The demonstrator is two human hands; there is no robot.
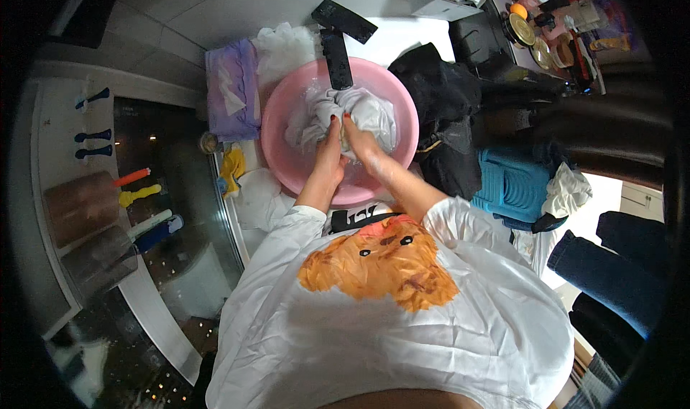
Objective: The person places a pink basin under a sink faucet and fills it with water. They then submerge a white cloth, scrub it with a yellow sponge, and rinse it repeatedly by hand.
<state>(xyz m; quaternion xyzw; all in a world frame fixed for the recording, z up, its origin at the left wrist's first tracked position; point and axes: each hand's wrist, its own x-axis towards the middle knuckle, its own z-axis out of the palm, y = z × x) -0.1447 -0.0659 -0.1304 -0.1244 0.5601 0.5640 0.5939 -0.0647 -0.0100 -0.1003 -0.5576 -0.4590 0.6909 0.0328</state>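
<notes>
A pink plastic basin (273, 155) holds water and a soaked white cloth (372, 112), bunched up and partly above the surface. My left hand (330, 149) and my right hand (360, 139) meet at the cloth's near side, thumbs side by side on top. Folds of the cloth are pinched between them, while most of the fingers are hidden underneath. Something pale yellowish shows between the palms, too small to name. Suds cling to my right wrist. Over the basin's far rim reaches a black angular faucet (337, 61).
Left of the basin lie a purple tissue pack (232, 91) and a yellow cloth (233, 167). Dark clothing (436, 107) is heaped against its right side. Brushes (94, 135) hang by the window. Blue plastic hangers (512, 182) and a crowded shelf (533, 37) stand further right.
</notes>
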